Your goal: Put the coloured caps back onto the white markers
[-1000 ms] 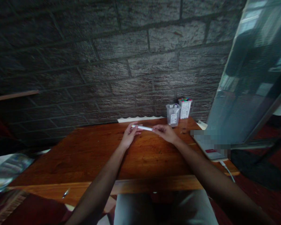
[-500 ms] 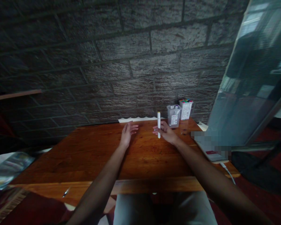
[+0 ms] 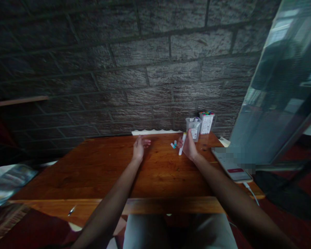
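Observation:
Above the right half of the wooden table, my right hand (image 3: 189,147) grips a white marker (image 3: 182,144) with a yellowish upper end, tilted slightly to the right. Just left of it, two small blue-and-white pieces (image 3: 173,145), which look like marker caps, lie on the tabletop. My left hand (image 3: 139,148) is held over the middle of the table, fingers apart and curved, with nothing in it. Behind my right hand stands a clear plastic container (image 3: 194,121) holding a few markers. Beside that is a fuller container (image 3: 206,123) of markers with coloured ends.
The wooden table (image 3: 93,173) reaches to a grey brick wall (image 3: 155,83). On its right side rests a phone-like device (image 3: 235,169) with a white cable (image 3: 252,193) plugged in. A white scalloped strip (image 3: 155,132) runs along the back edge. A glass panel (image 3: 272,103) stands at the right.
My right hand has moved slightly right, and the marker has gone from upright to tilted. The two blue-and-white pieces now show on the table. My left hand has hardly moved.

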### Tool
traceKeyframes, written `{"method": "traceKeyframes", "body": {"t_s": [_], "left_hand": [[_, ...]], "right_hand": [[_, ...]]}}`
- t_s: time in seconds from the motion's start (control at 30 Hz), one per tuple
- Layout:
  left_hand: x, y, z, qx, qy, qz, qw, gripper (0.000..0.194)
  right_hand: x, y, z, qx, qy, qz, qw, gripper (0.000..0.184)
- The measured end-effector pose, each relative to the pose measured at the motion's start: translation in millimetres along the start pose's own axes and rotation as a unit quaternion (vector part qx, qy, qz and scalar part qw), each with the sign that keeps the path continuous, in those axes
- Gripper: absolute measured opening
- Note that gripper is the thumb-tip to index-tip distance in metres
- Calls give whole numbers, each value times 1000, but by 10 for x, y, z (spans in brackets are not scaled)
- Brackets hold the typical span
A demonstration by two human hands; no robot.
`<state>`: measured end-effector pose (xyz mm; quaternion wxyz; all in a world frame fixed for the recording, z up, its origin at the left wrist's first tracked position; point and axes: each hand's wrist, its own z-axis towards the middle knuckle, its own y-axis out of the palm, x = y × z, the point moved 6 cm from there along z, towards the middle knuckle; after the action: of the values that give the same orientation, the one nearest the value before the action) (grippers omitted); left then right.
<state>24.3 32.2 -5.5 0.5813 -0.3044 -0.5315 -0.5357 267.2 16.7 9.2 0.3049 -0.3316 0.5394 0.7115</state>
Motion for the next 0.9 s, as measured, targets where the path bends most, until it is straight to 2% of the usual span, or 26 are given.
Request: {"method": "traceKeyframes", "body": {"t_s": [0.1,0.23,0.43,0.57,0.77,0.9], "left_hand": [[3,3,-7,-2,-3,4,1000,56],[-10,20,-18,-7,-7,13,1000,57],[-58,44,-32,-13,-9,21,1000,60],[-78,50,-42,-15,-11,29,999,63],[-97,44,-35,-15,-12,40,999,61],[-111,19,-1,-10,-10,37,999,64]], "right_hand": [[-22,-36,5,9,28,0,1000,61],[6,-23,-4,-14,58,-23,998,59],[76,33,32,10,37,-122,992,60],[118,15,80,0,52,-132,990,61],[144,-19,98,-6,37,-151,988,63],[100,-41,59,6,-4,-170,985,63]]}}
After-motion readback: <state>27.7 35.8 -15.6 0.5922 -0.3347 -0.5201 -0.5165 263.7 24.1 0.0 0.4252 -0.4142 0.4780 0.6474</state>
